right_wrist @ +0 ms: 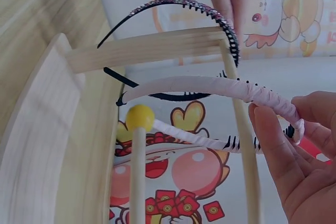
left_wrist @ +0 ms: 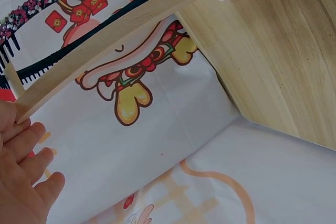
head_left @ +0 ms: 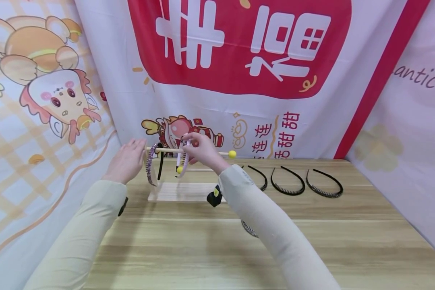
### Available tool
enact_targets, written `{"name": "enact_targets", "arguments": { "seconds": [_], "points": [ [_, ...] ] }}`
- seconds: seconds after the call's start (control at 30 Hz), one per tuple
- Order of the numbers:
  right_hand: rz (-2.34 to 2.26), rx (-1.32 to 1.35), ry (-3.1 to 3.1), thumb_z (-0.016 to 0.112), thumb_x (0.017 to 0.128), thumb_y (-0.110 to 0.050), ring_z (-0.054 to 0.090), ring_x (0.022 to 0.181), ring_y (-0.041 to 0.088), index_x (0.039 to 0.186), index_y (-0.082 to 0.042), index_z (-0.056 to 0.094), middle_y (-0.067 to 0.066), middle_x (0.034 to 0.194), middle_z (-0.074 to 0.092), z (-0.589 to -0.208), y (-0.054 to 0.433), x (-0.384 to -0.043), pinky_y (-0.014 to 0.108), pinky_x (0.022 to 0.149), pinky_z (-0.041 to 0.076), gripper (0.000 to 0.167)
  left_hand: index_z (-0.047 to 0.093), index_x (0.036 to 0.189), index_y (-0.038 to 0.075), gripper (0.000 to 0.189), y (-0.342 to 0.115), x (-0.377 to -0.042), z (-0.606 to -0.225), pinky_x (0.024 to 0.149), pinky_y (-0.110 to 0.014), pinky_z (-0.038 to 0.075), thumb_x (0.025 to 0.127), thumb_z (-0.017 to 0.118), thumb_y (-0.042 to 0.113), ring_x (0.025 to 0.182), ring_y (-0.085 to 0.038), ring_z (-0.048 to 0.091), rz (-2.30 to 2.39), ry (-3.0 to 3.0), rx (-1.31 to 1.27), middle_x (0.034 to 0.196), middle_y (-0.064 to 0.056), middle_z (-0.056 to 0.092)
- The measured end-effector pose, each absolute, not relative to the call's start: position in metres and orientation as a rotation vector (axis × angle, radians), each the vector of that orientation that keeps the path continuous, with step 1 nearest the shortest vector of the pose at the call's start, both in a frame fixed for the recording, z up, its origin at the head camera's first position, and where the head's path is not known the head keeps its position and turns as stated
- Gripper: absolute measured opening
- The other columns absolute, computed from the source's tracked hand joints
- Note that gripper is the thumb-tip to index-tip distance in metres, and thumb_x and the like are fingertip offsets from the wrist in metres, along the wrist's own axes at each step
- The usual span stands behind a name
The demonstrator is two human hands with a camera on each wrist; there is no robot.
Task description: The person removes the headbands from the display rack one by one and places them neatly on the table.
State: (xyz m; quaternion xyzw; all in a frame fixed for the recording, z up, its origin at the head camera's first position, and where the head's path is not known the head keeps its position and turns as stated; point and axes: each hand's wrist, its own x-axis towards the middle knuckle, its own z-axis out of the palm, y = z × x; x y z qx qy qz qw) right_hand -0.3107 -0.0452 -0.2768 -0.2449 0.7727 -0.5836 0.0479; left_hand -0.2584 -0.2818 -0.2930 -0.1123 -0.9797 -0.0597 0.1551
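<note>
A wooden rack (head_left: 181, 192) stands at the back left of the table, its upper rod (head_left: 170, 150) tipped with a yellow ball (head_left: 232, 154). My right hand (head_left: 204, 152) pinches a pale pink headband (right_wrist: 189, 86) by its curved top, and the band loops over that rod with its toothed inner side facing in. Further left on the rod hangs a glittery headband (head_left: 150, 165) in pink and black. My left hand (head_left: 126, 161) touches the rack's left upright (left_wrist: 105, 43) near the top with extended fingers. A lower rod with another yellow ball (right_wrist: 140, 118) shows below.
Black toothed headbands (head_left: 288, 193) lie in a row on the table right of the rack. A patterned headband (head_left: 248, 228) is partly hidden under my right forearm. A black bow with yellow (head_left: 214, 196) sits at the rack base's front edge. Printed cloth (head_left: 232, 121) hangs behind.
</note>
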Motion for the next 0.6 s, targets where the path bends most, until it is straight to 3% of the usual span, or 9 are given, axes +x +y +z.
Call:
{"name": "enact_targets", "arguments": {
  "seconds": [0.23,0.43,0.6],
  "points": [
    [-1.827,-0.750,2.363,0.060,0.087,-0.002,0.064,0.061,0.025,0.120,-0.004,0.055,0.014,0.120,0.053,-0.268,-0.027,-0.312,0.031,0.057,0.057,0.034,0.023,0.139,-0.010,0.047,-0.282,-0.258,-0.293,0.108,-0.054,0.010,0.100,0.031,0.015,0.130,-0.047,0.018,-0.175,-2.811,-0.317,0.140,-0.031,0.027],
    [-1.848,-0.751,2.363,0.059,0.088,-0.002,0.062,0.068,0.024,0.123,-0.006,0.054,0.016,0.116,0.054,-0.263,-0.011,-0.314,0.037,0.062,0.057,0.035,0.023,0.140,-0.010,0.047,-0.281,-0.257,-0.293,0.109,-0.054,0.009,0.100,0.031,0.015,0.131,-0.046,0.017,-0.182,-2.818,-0.312,0.140,-0.031,0.026],
    [-1.865,-0.712,2.395,0.060,0.087,-0.002,0.061,0.074,0.024,0.123,-0.007,0.054,0.013,0.114,0.054,-0.259,0.004,-0.311,0.035,0.063,0.057,0.037,0.023,0.139,-0.010,0.047,-0.281,-0.257,-0.292,0.108,-0.054,0.009,0.100,0.030,0.015,0.130,-0.046,0.018,-0.184,-2.816,-0.314,0.140,-0.031,0.026]
  ]
}}
